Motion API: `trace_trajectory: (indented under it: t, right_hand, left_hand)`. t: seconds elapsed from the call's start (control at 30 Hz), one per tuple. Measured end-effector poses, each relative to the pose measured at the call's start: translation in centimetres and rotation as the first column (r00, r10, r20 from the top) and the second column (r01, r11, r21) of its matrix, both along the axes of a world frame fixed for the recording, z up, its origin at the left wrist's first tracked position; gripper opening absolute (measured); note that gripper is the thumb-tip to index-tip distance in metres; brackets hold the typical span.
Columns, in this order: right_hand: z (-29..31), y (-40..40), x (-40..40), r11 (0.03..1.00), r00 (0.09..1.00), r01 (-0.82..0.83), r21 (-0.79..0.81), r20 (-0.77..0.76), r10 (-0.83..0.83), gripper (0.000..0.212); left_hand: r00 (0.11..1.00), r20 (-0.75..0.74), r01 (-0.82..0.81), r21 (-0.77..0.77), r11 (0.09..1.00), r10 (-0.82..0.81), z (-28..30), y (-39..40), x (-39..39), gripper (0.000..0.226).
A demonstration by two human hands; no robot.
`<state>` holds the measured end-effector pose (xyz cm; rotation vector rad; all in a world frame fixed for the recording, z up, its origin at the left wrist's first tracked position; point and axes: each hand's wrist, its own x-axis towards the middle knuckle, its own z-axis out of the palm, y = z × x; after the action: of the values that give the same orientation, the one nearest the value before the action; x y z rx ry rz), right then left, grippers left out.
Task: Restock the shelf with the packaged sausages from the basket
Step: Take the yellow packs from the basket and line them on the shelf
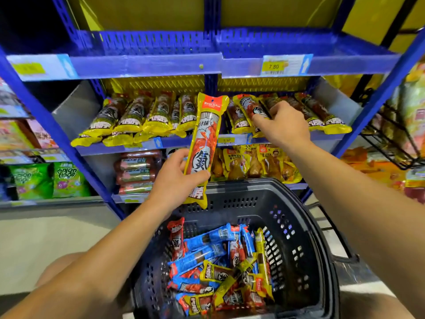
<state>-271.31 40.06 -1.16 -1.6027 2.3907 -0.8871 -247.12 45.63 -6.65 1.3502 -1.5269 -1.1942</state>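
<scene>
**Two hands at the sausage shelf**

Closest to us, at six o'clock, sits the dark plastic basket (287, 217), its floor heaped with packaged sausages (220, 270) in blue, yellow and red wrappers, lying crossed over one another. Our knees show at the lower corners on either side of it.

Our left hand (177, 178) reaches up from seven o'clock and grips one yellow-edged sausage pack (205, 143) near its lower end, thumb across the front and fingers curled behind. We hold that pack nearly upright, slightly tilted, above the far rim of the basket; its top end overlaps the front of the middle shelf (174, 141).

Our right hand (279, 125) comes in from four o'clock and rests on the shelf's right half. Its fingers curl around a second pack (250, 107) lying among the row there, with the thumb toward the front edge.

On the same shelf, at eleven o'clock from the held pack, a row of matching yellow packs (142, 116) lies side by side, their ends hanging over the blue front rail. More of them sit at one o'clock, beyond our right hand.

A yellow price tag (274, 66) is fixed to the shelf above. Below, at nine o'clock, red sausages (135, 171) are stacked, and green snack bags (49, 180) stand further left.
</scene>
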Motion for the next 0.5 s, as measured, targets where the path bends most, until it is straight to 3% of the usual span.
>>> trace_trajectory:
  t: [0.13, 0.23, 0.37, 0.5]
  right_hand:
    - [-0.9, 2.0, -0.6, 0.982, 0.994, -0.094, -0.163, -0.073, 0.083, 0.055]
    - [-2.4, 5.1, -0.9, 0.921, 0.93, -0.265, -0.286, -0.329, 0.165, 0.054]
    - [-4.4, 7.4, -1.7, 0.914, 0.766, -0.355, -0.194, -0.621, 0.166, 0.067]
    - [-5.2, 7.4, -1.4, 0.966, 0.756, -0.257, -0.037, -0.63, 0.177, 0.079]
  left_hand:
    - [1.0, 0.026, 0.005, -0.005, 1.0, -0.005, -0.3, 0.0, 0.1, 0.052]
    - [1.0, 0.029, 0.006, 0.005, 1.0, -0.006, -0.4, 0.3, 0.0, 0.051]
    - [1.0, 0.015, 0.015, 0.015, 1.0, -0.015, -0.5, 0.9, -0.1, 0.045]
    - [1.0, -0.009, 0.02, 0.029, 0.999, -0.019, -0.4, 1.5, 0.2, 0.046]
